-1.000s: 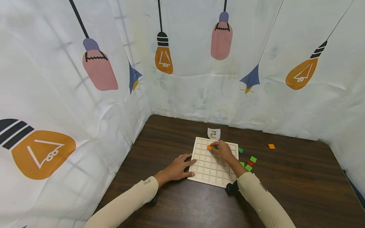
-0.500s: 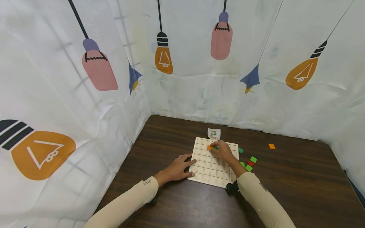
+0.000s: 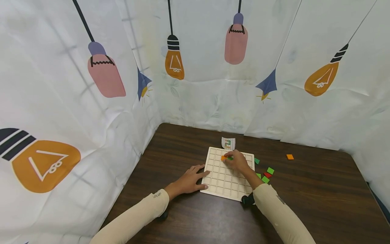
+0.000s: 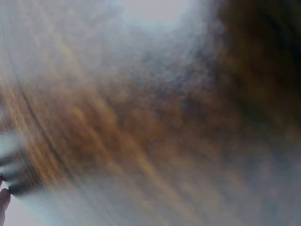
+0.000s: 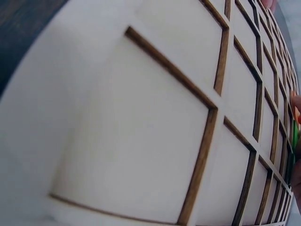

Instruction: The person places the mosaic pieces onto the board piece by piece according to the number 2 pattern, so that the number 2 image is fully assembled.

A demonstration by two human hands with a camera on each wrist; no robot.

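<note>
A pale wooden grid board point(image 3: 220, 176) lies on the dark table. My left hand point(image 3: 188, 179) rests at its left edge, fingers spread, with fingertips on the rim. My right hand point(image 3: 238, 162) is over the upper part of the board, its thumb and fingers bent together beside an orange tile point(image 3: 223, 158) and a green tile point(image 3: 230, 158) in the grid. The right wrist view shows a small red piece point(image 5: 299, 119) between the fingertips at the right edge, mostly cut off. A green tile point(image 5: 295, 134) lies just below it.
A small printed grid card point(image 3: 228, 143) lies behind the board. To the board's right are loose tiles: a teal triangle point(image 3: 257, 161), several light green ones point(image 3: 270, 170) and a red one point(image 3: 267, 174). An orange tile point(image 3: 290, 157) lies farther right. Patterned white cloth point(image 3: 201, 101) hangs behind the table.
</note>
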